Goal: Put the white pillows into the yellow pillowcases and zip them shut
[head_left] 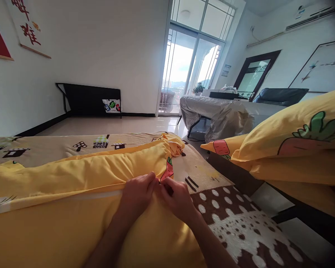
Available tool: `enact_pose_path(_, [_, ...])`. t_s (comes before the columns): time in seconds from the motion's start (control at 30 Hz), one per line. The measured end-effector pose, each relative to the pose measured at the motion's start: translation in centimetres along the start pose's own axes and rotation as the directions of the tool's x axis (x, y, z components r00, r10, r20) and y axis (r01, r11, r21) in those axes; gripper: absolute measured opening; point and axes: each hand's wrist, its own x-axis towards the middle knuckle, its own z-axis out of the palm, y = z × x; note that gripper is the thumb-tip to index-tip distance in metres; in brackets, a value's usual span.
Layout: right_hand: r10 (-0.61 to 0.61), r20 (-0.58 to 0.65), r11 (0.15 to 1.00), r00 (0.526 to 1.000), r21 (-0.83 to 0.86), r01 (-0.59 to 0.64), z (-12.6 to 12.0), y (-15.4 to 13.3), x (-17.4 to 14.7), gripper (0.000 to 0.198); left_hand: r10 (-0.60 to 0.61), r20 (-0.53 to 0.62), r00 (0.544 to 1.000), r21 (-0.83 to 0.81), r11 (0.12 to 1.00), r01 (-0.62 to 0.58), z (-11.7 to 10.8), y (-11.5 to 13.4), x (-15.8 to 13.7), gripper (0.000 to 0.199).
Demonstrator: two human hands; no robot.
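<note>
A yellow cloth cover [86,230] with carrot prints lies puffed up across the bed, its long edge running to the left. My left hand [138,193] is closed, thumb and fingers pinching this edge near the cover's far right corner. Just beside it, my right hand [177,195] pinches the same edge, its fingertips almost touching the left ones. A tiny dark piece shows between the fingertips; whether it is a zip pull I cannot tell. A folded-over strip of the cover [100,165] lies beyond both hands, with a bunched end [177,145] at its right.
Beneath lies a beige and brown patterned blanket [229,219]. At the right a puffy yellow carrot-print piece of bedding [301,141] rises beside the bed. Farther off stand a plastic-draped table [220,108], a dark chair [280,96], a black folded panel [92,98] and a glass door [191,70].
</note>
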Motion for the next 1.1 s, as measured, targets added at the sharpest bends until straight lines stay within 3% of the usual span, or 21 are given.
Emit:
enact_pose_path(0.07, [0.036, 0.012, 0.998, 0.999, 0.050, -0.036, -0.9, 0.2, 0.4, 0.024, 0.004, -0.018, 1.000, 0.020, 1.000, -0.003, 0.1, -0.1, 0.0, 0.023])
enact_pose_path(0.13, [0.056, 0.028, 0.997, 0.998, 0.058, -0.058, -1.7, 0.6, 0.7, 0.023, 0.046, -0.126, 0.991, 0.129, 0.991, -0.029, 0.3, 0.0, -0.2, 0.019])
enact_pose_path(0.2, [0.058, 0.035, 0.998, 0.998, 0.037, -0.059, -2.2, 1.0, 0.9, 0.024, 0.152, -0.277, 0.949, 0.282, 0.957, -0.071, 0.5, 0.6, -0.7, 0.019])
enact_pose_path(0.27, [0.042, 0.037, 0.999, 0.998, 0.003, -0.042, -2.3, 1.3, 0.8, 0.025, 0.262, -0.327, 0.908, 0.386, 0.914, -0.124, 0.5, 1.6, -1.0, 0.020])
enact_pose_path(0.33, [0.002, 0.048, 0.998, 0.999, -0.056, 0.000, -2.3, 1.5, 0.7, 0.025, 0.287, -0.244, 0.926, 0.413, 0.895, -0.169, 0.5, 2.6, -0.9, 0.012])
enact_pose_path(0.43, [-0.097, 0.043, 0.975, 0.994, -0.197, 0.104, -2.0, 1.9, 0.6, 0.024, 0.201, -0.071, 0.977, 0.424, 0.893, -0.153, 0.8, 3.7, 0.2, 0.013])
enact_pose_path(0.6, [-0.219, -0.024, 0.916, 0.976, -0.350, 0.197, -1.1, 3.2, 0.9, 0.027, 0.151, 0.056, 0.987, 0.502, 0.850, -0.159, 1.9, 4.4, 2.6, 0.024])
enact_pose_path(0.7, [-0.211, -0.089, 0.953, 0.973, -0.240, 0.185, -0.7, 4.2, 1.3, 0.026, 0.154, 0.126, 0.980, 0.490, 0.849, -0.197, 2.2, 4.2, 3.6, 0.030])
enact_pose_path(0.8, [-0.132, -0.062, 0.991, 0.989, 0.006, 0.133, -0.4, 5.4, 1.9, 0.022, 0.174, 0.199, 0.964, 0.441, 0.863, -0.247, 2.0, 3.4, 4.3, 0.028])
enact_pose_path(0.93, [0.021, -0.028, 0.954, 0.999, 0.300, -0.012, 0.4, 7.2, 2.4, 0.019, 0.190, 0.222, 0.956, 0.385, 0.884, -0.265, 1.5, 1.9, 5.0, 0.022])
enact_pose_path(1.03, [0.051, -0.062, 0.938, 0.997, 0.346, -0.027, 1.2, 7.5, 2.2, 0.024, 0.180, 0.211, 0.961, 0.357, 0.901, -0.247, 1.0, 1.6, 4.8, 0.023])
enact_pose_path(1.1, [0.000, -0.063, 0.940, 0.998, 0.341, 0.021, 1.6, 6.9, 1.6, 0.025, 0.175, 0.196, 0.965, 0.354, 0.905, -0.237, 0.6, 2.0, 4.3, 0.025])
